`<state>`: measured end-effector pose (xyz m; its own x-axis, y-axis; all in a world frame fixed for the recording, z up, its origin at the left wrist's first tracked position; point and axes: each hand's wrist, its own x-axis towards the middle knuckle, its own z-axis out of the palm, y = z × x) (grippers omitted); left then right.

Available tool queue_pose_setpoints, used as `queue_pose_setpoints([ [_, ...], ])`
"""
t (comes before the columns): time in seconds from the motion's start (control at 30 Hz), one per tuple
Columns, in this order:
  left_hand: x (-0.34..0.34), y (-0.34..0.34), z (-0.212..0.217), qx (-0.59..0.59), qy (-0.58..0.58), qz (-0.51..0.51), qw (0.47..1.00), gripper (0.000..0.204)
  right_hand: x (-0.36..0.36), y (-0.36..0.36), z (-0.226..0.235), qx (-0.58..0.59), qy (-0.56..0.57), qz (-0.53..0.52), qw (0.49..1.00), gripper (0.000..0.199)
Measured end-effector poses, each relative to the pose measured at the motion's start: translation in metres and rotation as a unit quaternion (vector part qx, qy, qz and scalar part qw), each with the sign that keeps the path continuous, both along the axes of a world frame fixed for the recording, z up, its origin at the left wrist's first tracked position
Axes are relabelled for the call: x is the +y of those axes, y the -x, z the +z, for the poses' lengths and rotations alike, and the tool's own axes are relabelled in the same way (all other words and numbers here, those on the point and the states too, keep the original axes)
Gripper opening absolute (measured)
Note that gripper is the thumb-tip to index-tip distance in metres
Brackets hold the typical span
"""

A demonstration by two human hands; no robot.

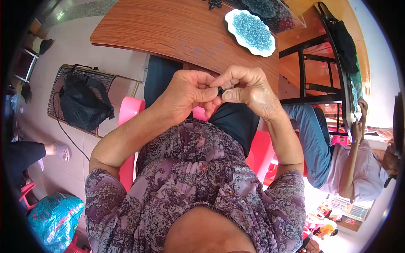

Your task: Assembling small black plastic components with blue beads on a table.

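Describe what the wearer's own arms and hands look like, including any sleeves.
The left hand and right hand are ungloved, with no ring, watch or bracelet visible. Both forearms are bare. The left sleeve and right sleeve are short and loose, in purple and pale lilac fabric with a dark, ornate print.

I'd call this a small handicraft workroom: a wood-grain desk point(160, 27) with a white dish point(267, 53) of small blue beads point(253, 34) far right, a co-worker point(354, 170) at a black-framed desk point(316, 99) on the right, pink plastic chair point(260, 155), tiled floor point(69, 173).
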<state>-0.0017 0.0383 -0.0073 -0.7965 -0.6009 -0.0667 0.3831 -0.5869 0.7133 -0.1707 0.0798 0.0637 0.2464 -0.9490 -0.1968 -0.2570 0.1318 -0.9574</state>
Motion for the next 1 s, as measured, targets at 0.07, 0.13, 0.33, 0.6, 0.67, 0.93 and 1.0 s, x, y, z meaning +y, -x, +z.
queue_pose_setpoints([
  [0.07, 0.003, -0.001, 0.003, -0.019, -0.004, -0.002, 1.0, 0.016, 0.001, 0.0, -0.001, -0.008, 0.007, 0.013, 1.0, 0.022],
  [0.13, 0.005, -0.001, 0.003, -0.038, -0.007, -0.005, 0.999, 0.016, 0.003, 0.001, -0.002, 0.014, 0.0, 0.014, 1.0, 0.022],
  [0.33, 0.007, -0.001, -0.001, -0.047, -0.016, -0.002, 0.999, 0.016, 0.011, -0.001, -0.013, 0.005, 0.024, -0.004, 1.0, 0.022],
  [0.6, -0.009, -0.004, 0.005, -0.002, 0.04, -0.045, 0.998, 0.02, 0.014, -0.002, 0.005, 0.002, 0.03, -0.017, 0.999, 0.025],
  [0.67, -0.008, -0.002, 0.005, -0.007, 0.044, -0.029, 0.999, 0.019, 0.015, -0.006, 0.005, 0.053, 0.074, -0.007, 0.996, 0.026],
  [0.93, -0.011, -0.004, 0.008, 0.041, -0.066, -0.047, 0.996, 0.022, 0.019, -0.009, 0.004, -0.034, 0.068, -0.091, 0.993, 0.026],
  [1.0, -0.008, -0.002, 0.004, 0.033, -0.058, -0.045, 0.997, 0.022, 0.021, -0.007, -0.004, -0.019, 0.083, -0.092, 0.992, 0.026],
])
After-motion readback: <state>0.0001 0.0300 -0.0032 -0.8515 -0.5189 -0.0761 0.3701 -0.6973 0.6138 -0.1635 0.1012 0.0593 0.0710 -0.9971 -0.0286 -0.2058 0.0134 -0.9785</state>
